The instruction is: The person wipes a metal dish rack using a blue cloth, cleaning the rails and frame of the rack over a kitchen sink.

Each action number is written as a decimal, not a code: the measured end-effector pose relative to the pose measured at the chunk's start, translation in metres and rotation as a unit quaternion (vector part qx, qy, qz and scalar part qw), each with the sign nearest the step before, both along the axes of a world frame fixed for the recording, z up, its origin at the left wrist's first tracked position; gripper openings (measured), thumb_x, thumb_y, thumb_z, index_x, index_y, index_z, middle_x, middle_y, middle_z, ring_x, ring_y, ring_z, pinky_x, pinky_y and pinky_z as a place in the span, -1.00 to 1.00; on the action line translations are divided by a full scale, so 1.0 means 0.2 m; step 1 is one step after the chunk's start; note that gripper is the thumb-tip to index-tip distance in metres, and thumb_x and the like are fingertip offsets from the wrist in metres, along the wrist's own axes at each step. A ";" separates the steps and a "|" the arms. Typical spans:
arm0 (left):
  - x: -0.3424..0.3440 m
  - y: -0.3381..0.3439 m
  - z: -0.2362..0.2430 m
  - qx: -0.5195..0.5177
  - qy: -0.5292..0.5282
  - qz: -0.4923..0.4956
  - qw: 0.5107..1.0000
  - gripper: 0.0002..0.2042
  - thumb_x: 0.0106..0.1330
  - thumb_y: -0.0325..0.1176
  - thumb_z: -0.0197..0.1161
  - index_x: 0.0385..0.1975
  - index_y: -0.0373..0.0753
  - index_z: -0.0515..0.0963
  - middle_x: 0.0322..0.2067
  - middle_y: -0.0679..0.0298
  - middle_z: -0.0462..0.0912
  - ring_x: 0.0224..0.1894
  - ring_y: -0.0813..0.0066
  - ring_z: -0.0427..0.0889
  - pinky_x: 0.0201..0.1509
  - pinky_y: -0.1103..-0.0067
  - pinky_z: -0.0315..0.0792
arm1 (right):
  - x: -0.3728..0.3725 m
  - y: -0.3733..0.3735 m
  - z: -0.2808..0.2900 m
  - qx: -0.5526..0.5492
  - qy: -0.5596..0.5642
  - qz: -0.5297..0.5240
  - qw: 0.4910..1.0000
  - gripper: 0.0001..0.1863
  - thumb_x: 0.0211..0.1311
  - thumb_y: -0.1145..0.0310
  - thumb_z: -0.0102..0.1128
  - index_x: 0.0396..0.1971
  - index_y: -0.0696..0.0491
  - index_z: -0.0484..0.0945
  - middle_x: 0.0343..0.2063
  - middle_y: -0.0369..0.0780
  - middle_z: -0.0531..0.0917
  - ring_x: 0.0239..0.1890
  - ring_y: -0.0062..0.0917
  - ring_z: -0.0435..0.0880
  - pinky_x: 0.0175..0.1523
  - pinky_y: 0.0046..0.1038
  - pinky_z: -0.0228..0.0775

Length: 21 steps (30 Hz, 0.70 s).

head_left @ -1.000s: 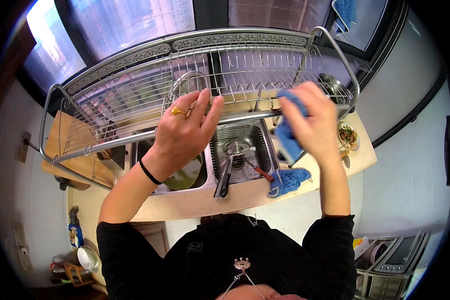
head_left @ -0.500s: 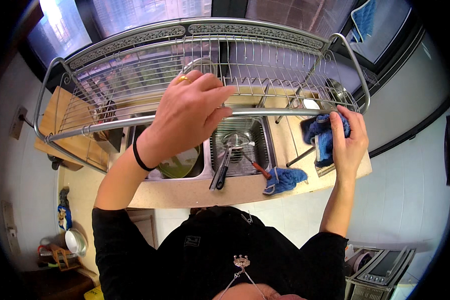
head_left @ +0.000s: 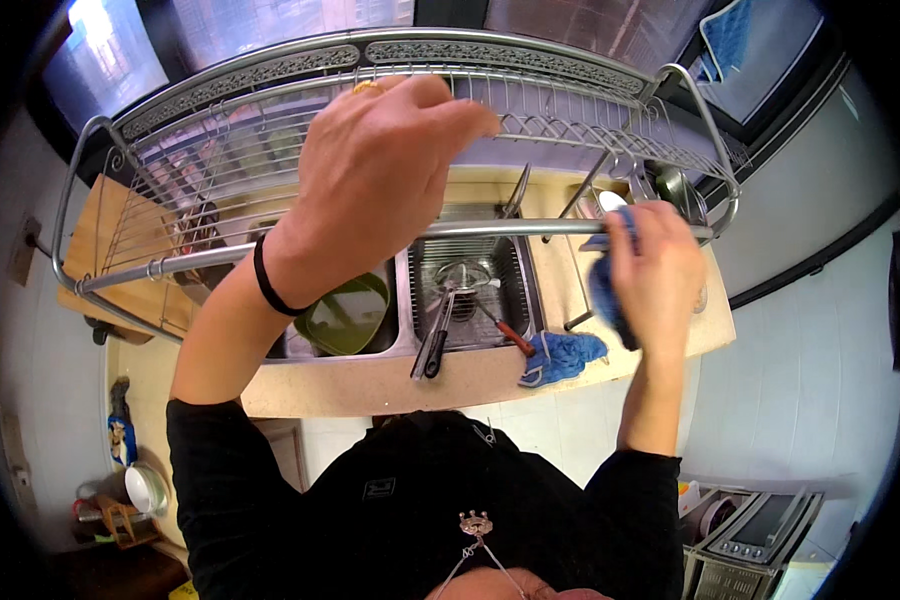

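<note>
A beige counter (head_left: 370, 385) with a steel sink (head_left: 470, 290) is sitting under a dark window. The right hand (head_left: 655, 265), lower at the rack's end half a second ago, is now pressing its clenched blue cloth (head_left: 603, 290) against the front rail of the metal dish rack (head_left: 270, 130). The left hand (head_left: 380, 180) is resting loosely curled on the wires.
</note>
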State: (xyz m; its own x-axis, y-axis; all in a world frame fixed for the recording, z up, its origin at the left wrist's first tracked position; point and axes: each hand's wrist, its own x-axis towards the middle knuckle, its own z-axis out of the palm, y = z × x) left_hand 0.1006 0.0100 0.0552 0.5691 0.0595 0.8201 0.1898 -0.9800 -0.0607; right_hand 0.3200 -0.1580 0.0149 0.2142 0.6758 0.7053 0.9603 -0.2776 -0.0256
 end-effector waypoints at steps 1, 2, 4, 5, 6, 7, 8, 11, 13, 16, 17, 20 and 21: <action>-0.01 -0.01 -0.01 -0.017 0.007 0.010 1.000 -0.87 0.21 -0.49 0.25 -0.26 -0.18 0.65 -0.44 0.23 0.60 -0.41 0.27 0.60 -0.36 0.42 0.44 | -0.08 0.04 0.02 -0.006 -0.015 0.047 0.999 -0.83 0.15 0.35 0.32 -0.38 0.16 0.63 -0.33 -0.13 0.65 -0.32 -0.21 0.63 -0.22 -0.34 0.46; 0.00 -0.03 -0.02 -0.031 0.013 0.013 0.999 -0.86 0.21 -0.49 0.24 -0.26 -0.18 0.65 -0.44 0.23 0.59 -0.40 0.26 0.60 -0.35 0.41 0.45 | -0.14 0.06 0.00 0.021 0.013 0.117 0.993 -0.85 0.10 0.40 0.34 -0.38 0.16 0.62 -0.32 -0.13 0.65 -0.30 -0.22 0.64 -0.21 -0.35 0.47; -0.01 -0.04 -0.05 -0.053 0.031 0.019 0.998 -0.85 0.21 -0.49 0.23 -0.25 -0.20 0.65 -0.45 0.21 0.56 -0.38 0.24 0.59 -0.34 0.38 0.44 | -0.18 0.07 -0.06 0.068 0.049 0.205 0.975 -0.83 0.03 0.49 0.36 -0.35 0.15 0.60 -0.28 -0.14 0.65 -0.26 -0.24 0.65 -0.16 -0.37 0.49; -0.01 -0.05 -0.06 -0.063 0.041 0.025 0.997 -0.82 0.15 -0.52 0.24 -0.25 -0.21 0.64 -0.45 0.21 0.56 -0.35 0.23 0.59 -0.30 0.38 0.44 | -0.16 0.08 -0.11 0.087 0.057 0.222 0.969 -0.80 0.00 0.52 0.35 -0.33 0.15 0.59 -0.25 -0.15 0.65 -0.23 -0.25 0.66 -0.14 -0.38 0.50; -0.01 -0.06 -0.08 -0.074 0.050 0.031 0.996 -0.78 0.08 -0.54 0.25 -0.24 -0.22 0.63 -0.44 0.21 0.56 -0.33 0.21 0.59 -0.27 0.37 0.43 | -0.14 0.09 -0.15 0.106 0.066 0.239 0.963 -0.77 -0.03 0.55 0.35 -0.30 0.14 0.58 -0.22 -0.15 0.65 -0.20 -0.26 0.66 -0.12 -0.40 0.51; -0.02 -0.08 -0.09 -0.087 0.059 0.035 0.994 -0.74 0.02 -0.57 0.26 -0.24 -0.23 0.63 -0.43 0.21 0.56 -0.31 0.20 0.59 -0.23 0.37 0.43 | -0.13 0.08 -0.19 0.123 0.087 0.252 0.956 -0.74 -0.05 0.58 0.33 -0.28 0.15 0.57 -0.19 -0.13 0.65 -0.17 -0.26 0.66 -0.08 -0.40 0.51; -0.02 -0.10 -0.10 -0.096 0.076 0.033 0.992 -0.71 0.02 -0.52 0.31 -0.20 -0.23 0.62 -0.40 0.22 0.54 -0.29 0.22 0.57 -0.22 0.38 0.41 | -0.10 0.08 -0.24 0.140 0.111 0.261 0.949 -0.71 -0.06 0.61 0.30 -0.26 0.15 0.56 -0.15 -0.12 0.65 -0.15 -0.26 0.67 -0.05 -0.41 0.51; -0.04 -0.15 -0.10 -0.116 0.119 0.033 0.986 -0.59 0.00 -0.42 0.43 -0.09 -0.25 0.59 -0.33 0.24 0.51 -0.25 0.25 0.52 -0.20 0.40 0.36 | -0.02 0.01 -0.33 0.171 0.118 0.256 0.944 -0.61 -0.12 0.65 0.21 -0.17 0.15 0.53 -0.03 -0.04 0.60 0.01 -0.20 0.60 0.10 -0.32 0.44; -0.03 -0.16 -0.13 -0.125 0.140 0.032 0.982 -0.53 -0.06 -0.41 0.47 -0.05 -0.26 0.57 -0.29 0.24 0.50 -0.23 0.25 0.50 -0.17 0.41 0.34 | 0.09 -0.07 -0.38 0.257 0.122 0.204 0.937 -0.56 -0.14 0.64 0.17 -0.13 0.16 0.51 0.06 -0.03 0.52 0.11 -0.21 0.52 0.16 -0.31 0.38; -0.02 -0.17 -0.14 -0.103 0.160 0.049 0.981 -0.62 -0.02 -0.42 0.44 -0.14 -0.26 0.57 -0.32 0.22 0.49 -0.24 0.25 0.49 -0.17 0.40 0.35 | 0.14 -0.12 -0.21 0.163 0.167 0.128 0.964 -0.36 -0.12 0.59 0.14 0.13 0.13 0.46 0.15 -0.06 0.44 0.16 -0.22 0.48 0.17 -0.32 0.36; -0.04 -0.15 -0.15 -0.100 0.156 0.047 0.982 -0.64 -0.02 -0.42 0.43 -0.17 -0.26 0.57 -0.33 0.23 0.49 -0.24 0.25 0.49 -0.17 0.40 0.35 | 0.16 -0.09 -0.15 0.089 0.114 0.139 0.980 -0.29 -0.12 0.58 0.14 0.21 0.04 0.43 0.18 -0.10 0.43 0.16 -0.22 0.49 0.14 -0.32 0.40; -0.04 -0.15 -0.18 -0.051 0.164 0.091 0.981 -0.71 0.00 -0.41 0.41 -0.25 -0.23 0.56 -0.35 0.24 0.47 -0.25 0.26 0.48 -0.16 0.39 0.35 | 0.11 -0.06 -0.08 0.005 0.141 0.107 0.984 -0.30 -0.09 0.56 0.25 0.20 -0.05 0.44 0.19 -0.18 0.44 0.06 -0.28 0.59 0.02 -0.35 0.50; -0.03 -0.15 -0.18 -0.038 0.146 0.083 0.985 -0.78 -0.01 -0.45 0.34 -0.34 -0.25 0.54 -0.40 0.23 0.45 -0.29 0.27 0.48 -0.17 0.40 0.35 | 0.13 -0.06 -0.09 0.003 0.130 0.106 0.986 -0.31 -0.09 0.54 0.29 0.18 -0.07 0.46 0.18 -0.19 0.46 0.02 -0.28 0.62 -0.02 -0.36 0.52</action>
State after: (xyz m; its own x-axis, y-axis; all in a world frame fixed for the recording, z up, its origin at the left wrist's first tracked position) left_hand 0.0942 -0.0206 0.0190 0.7578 0.2272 0.6117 0.3333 -0.9407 -0.0635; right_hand 0.3465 -0.1702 -0.0036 0.2429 0.7206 0.6494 0.9574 -0.0705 -0.2799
